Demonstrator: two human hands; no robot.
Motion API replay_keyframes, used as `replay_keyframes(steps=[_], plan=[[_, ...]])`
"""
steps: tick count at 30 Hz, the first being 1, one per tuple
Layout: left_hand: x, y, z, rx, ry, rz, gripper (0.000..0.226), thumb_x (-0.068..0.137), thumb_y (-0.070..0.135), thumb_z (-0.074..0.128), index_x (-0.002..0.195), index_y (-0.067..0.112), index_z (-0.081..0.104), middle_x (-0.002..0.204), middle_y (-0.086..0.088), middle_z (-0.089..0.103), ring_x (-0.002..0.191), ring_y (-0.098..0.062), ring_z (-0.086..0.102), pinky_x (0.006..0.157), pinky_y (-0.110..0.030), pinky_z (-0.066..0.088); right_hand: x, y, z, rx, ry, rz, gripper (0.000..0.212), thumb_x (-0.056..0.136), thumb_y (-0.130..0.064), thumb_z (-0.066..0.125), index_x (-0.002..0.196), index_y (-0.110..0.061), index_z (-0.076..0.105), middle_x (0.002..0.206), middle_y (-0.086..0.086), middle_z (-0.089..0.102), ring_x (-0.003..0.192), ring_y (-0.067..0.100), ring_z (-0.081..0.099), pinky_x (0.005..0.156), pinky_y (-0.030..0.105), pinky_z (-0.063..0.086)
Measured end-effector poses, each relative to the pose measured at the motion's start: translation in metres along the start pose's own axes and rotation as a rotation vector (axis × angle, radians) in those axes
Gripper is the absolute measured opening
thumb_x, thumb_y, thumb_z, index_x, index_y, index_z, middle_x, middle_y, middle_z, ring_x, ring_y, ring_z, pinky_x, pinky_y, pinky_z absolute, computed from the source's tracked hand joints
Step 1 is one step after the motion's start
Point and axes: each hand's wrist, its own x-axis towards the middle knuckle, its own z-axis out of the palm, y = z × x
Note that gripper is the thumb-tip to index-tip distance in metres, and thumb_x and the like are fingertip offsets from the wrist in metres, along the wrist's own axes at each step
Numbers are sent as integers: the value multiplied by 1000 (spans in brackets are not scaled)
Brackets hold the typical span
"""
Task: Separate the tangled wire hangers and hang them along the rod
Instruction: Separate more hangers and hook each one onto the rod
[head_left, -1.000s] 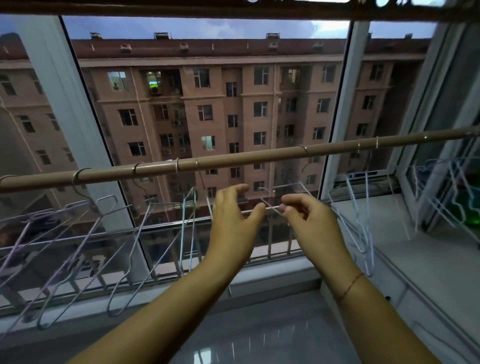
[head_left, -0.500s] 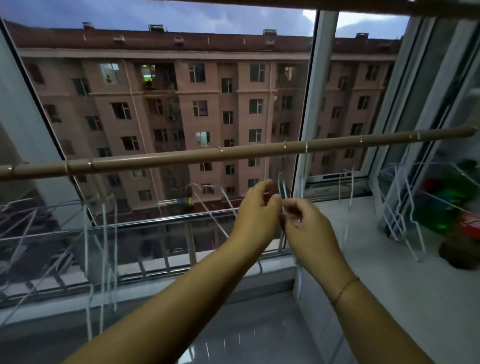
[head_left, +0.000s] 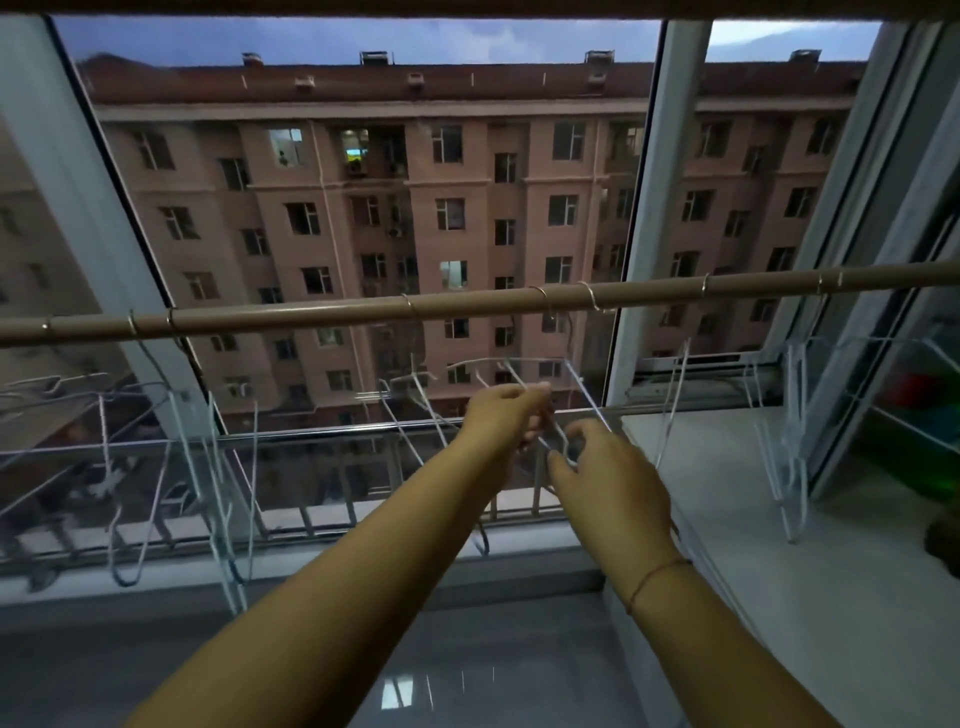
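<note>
Window frame (head_left: 636, 208) fills the view, with an apartment block (head_left: 467, 208) beyond the glass. Rod (head_left: 311, 314) runs full width in front of it, its right end higher. A group of hung hangers (head_left: 208, 467) dangles from the rod's left stretch and another group (head_left: 795, 467) from the far right, over the sill (head_left: 779, 545).

Tangled hangers (head_left: 519, 360) sit below the rod's middle, between my hands. Blurred wire: I cannot count them, and they may be hooked on the rod above.

My left hand (head_left: 501, 415) pinches a strand at the fingertips. My right hand (head_left: 608, 478), just beside and lower, has thumb and forefinger curled round another strand. Thin bracelet (head_left: 655, 570) on my right wrist.
</note>
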Motion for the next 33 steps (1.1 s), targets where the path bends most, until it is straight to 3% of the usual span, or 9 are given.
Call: replay_keyframes(steps=[5,11,14,17,20,22,25,27,33], plan=[[9,4,-2,-31,80,50,23,94,21,52,104,6,66,76,-2,61,63,-9,54,54,-17,43,5,0,2,70,-109,-37,10,88,-29,52,83,-24,59,95,2,59,76,17,56,66,32,49],[17,25,-16,-154,102,87,23,98,20,43,98,9,63,67,0,59,59,-10,55,54,-18,48,18,-16,14,272,-113,-68,9,88,-22,54,81,-22,60,78,0,57,63,12,52,53,23,37],[22,35,-20,-201,133,41,20,98,16,43,99,8,61,65,-1,56,53,-9,51,38,-13,43,26,-24,18,302,-94,-53,12,88,-21,53,79,-22,60,64,-4,56,59,11,52,50,23,39],[25,28,-19,-153,153,-61,20,97,17,44,103,7,60,67,-1,53,55,-10,49,38,-15,42,27,-21,23,278,-149,-32,17,87,-20,52,72,-17,59,59,0,54,54,13,47,50,24,37],[20,9,-14,-73,130,-173,22,98,16,41,89,9,60,66,-4,51,55,-12,47,45,-20,41,21,-12,24,320,-236,-17,24,87,-28,52,73,-11,62,68,9,62,61,22,53,58,35,45],[13,-5,-14,-8,109,-249,21,98,13,40,93,7,60,68,-6,52,56,-14,48,51,-23,42,18,-4,21,356,-248,-2,25,87,-32,52,77,-13,63,76,8,65,71,25,59,67,38,50],[2,-27,-26,164,13,-242,21,99,11,34,113,11,50,72,-8,59,58,-13,52,50,-22,41,19,10,19,340,-218,13,10,87,-23,53,91,-18,62,92,3,63,81,19,60,71,29,49],[-3,-37,-37,241,-18,-225,24,98,10,34,115,13,51,76,-8,60,61,-14,53,53,-22,41,21,16,20,324,-214,28,19,88,-18,53,107,-16,59,109,5,56,89,15,57,76,25,44],[-15,-56,-62,430,-62,-166,33,96,5,37,86,19,65,83,-6,57,70,-15,47,59,-20,38,16,20,19,159,-340,-94,46,89,-14,53,133,-21,40,138,4,38,122,21,40,98,28,34]])
